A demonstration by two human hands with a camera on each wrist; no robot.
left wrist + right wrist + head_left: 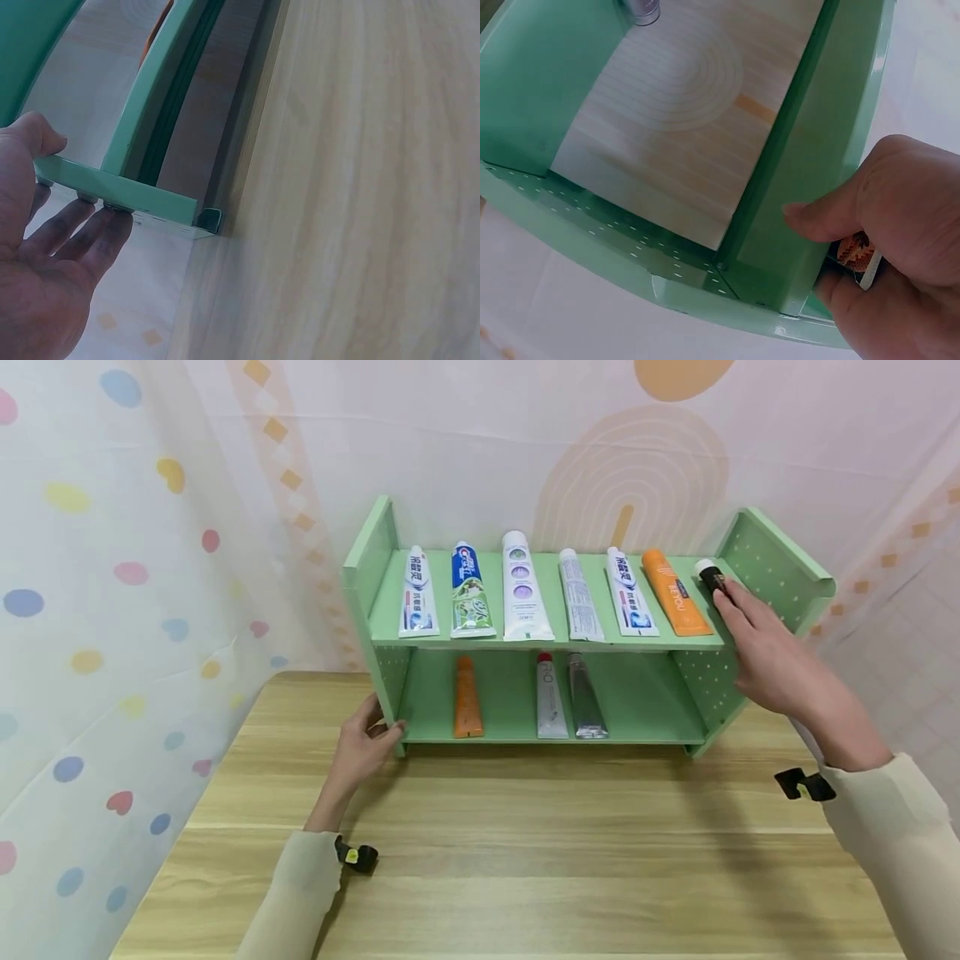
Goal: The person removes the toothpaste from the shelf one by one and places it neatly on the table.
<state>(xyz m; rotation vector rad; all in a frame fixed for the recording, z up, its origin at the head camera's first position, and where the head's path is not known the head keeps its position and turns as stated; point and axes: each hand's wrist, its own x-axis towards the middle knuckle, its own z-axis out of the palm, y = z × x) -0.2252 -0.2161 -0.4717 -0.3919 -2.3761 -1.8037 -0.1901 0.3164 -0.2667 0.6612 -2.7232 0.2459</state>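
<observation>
Left hand [363, 746] low, round green rack [506, 710] — right hand [776, 656] higher, round black tube [712, 577]

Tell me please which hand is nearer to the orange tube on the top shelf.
Right. The right hand holds the black tube just beside the orange tube; the left hand grips the rack at its opposite end.

The pale wood-grain bench [555, 852] bore a light-green two-tier shelf [525, 644]. Upper tier [442, 589] carried, from left: white-and-blue tube [418, 593], blue-and-green tube [472, 592], purple-spotted white tube [524, 589], grey-lettered white tube [580, 596], second white-and-blue tube [631, 593], lettered orange tube [675, 594]; at right end was a white-capped black tube [712, 580], contact hidden. Lower tier [645, 710] carried: slim orange tube [467, 699], red-capped silvery tube [551, 700], grey metallic tube [586, 698].
</observation>
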